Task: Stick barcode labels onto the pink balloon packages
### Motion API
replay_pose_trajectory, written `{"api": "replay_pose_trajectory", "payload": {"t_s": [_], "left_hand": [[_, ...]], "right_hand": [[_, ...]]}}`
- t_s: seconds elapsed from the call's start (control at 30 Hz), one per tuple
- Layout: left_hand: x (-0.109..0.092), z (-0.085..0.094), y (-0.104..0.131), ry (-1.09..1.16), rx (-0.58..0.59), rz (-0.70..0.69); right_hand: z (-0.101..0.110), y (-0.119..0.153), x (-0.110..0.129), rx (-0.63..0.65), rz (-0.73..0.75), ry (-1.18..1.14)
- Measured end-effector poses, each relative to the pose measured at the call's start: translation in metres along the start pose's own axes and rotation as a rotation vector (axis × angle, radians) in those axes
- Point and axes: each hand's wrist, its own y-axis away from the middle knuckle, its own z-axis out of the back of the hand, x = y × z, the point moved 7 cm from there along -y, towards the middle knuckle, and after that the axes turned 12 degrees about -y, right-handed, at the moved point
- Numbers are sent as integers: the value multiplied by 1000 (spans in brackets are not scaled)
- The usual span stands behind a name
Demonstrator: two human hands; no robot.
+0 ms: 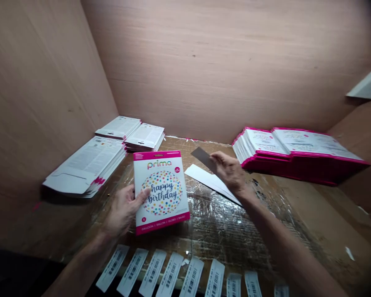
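A white and pink "happy birthday" balloon package (162, 192) stands upright, front facing me, near the middle of the table. My left hand (123, 208) grips its left edge, with the thumb across the front. To the right, my right hand (228, 169) pinches a thin dark grey flat piece (204, 160) whose far end points up and left. Beneath that piece, white flat strips (208, 181) lie on the taped cardboard surface (210, 222). Part of the strips is hidden by my right hand and forearm.
Stacks of white packages (86, 165) lie at the left. Pink and white packages (297, 144) are piled at the right. Several barcode labels (170, 274) hang along the front edge. Wooden walls (204, 62) enclose the back and sides.
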Motion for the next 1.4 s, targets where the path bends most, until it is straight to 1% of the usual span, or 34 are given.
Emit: {"api": "replay_pose_trajectory", "payload": {"t_s": [0.03,0.07,0.1,0.17,0.2,0.23,0.33,0.43,0.53,0.57,0.6,0.67,0.73,0.77,0.8,0.87,0.93,1.03,1.1,1.13,1.23,1.3,1.4], "left_hand": [[-2,-3,0,-7,25,-3],[-3,-6,0,-14,47,-4],[-5,-9,1,-20,65,-6],[-8,-16,2,-25,102,1],[-9,-19,3,-23,124,8],[-10,-23,5,-17,147,16],[-12,-29,9,2,200,37],[-13,-29,11,-10,211,35],[-16,-26,11,-35,186,15],[-17,-24,11,-38,166,3],[-19,-22,11,-35,141,-9],[-21,-18,11,-18,84,-33],[-21,-14,11,-12,27,-54],[-22,-13,11,-18,8,-72],[-22,-13,10,-28,-3,-95],[-22,-16,10,-51,17,-130],[-20,-21,8,-62,51,-155],[-17,-23,3,-70,37,-210],[-15,-23,1,-80,19,-254],[-13,-23,-1,-88,18,-266],[-8,-25,-3,-94,29,-271],[-5,-27,-5,-93,38,-257],[-4,-29,-8,-128,53,-236]], "right_hand": [[5,1,14,17,29,-92],[4,2,27,78,51,-176],[0,6,41,168,66,-234],[-15,15,63,329,92,-241],[-22,19,71,369,108,-197],[-28,23,76,375,127,-135],[-43,28,85,324,189,42],[-54,30,92,341,233,76],[-57,33,98,360,263,47],[-55,35,100,341,274,54],[-51,37,101,294,292,70],[-38,44,101,126,330,112],[-21,54,94,-64,324,144],[-15,58,87,-126,297,151],[-12,62,80,-159,258,151],[-10,66,66,-149,179,108],[-11,68,55,-126,122,4],[-6,68,45,-195,38,-118],[-1,68,41,-245,4,-114],[0,68,40,-248,-1,-98],[-1,67,37,-192,-13,-116],[-6,67,34,-130,-42,-253],[-19,68,25,-55,-161,-606]]}}
